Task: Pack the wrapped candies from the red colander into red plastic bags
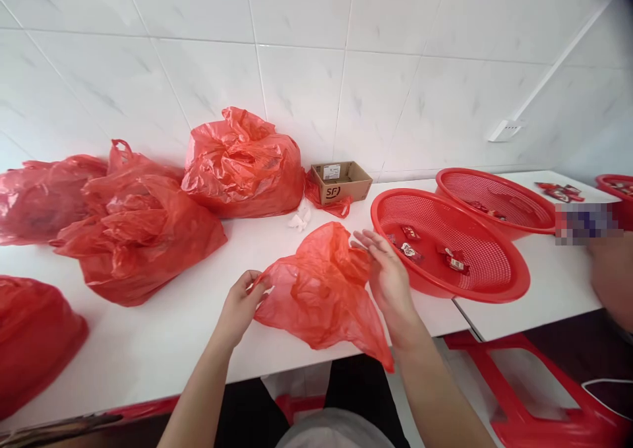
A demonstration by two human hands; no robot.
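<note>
An empty, crumpled red plastic bag (321, 289) hangs over the white table's front edge between my hands. My left hand (241, 306) pinches the bag's left side. My right hand (388, 276) is raised at the bag's right side, fingers spread, and rests against the film beside a round red mesh basket (499, 283). That basket holds several small red packets (410, 252). Full red plastic bags (242, 167) are heaped along the table to my left.
A second red mesh basket (494, 200) stands behind the first, and a third (613, 187) sits at far right. A small SF cardboard box (341, 183) stands against the tiled wall. A co-worker's hand (610, 276) enters at right. A red stool (534, 388) stands below the table.
</note>
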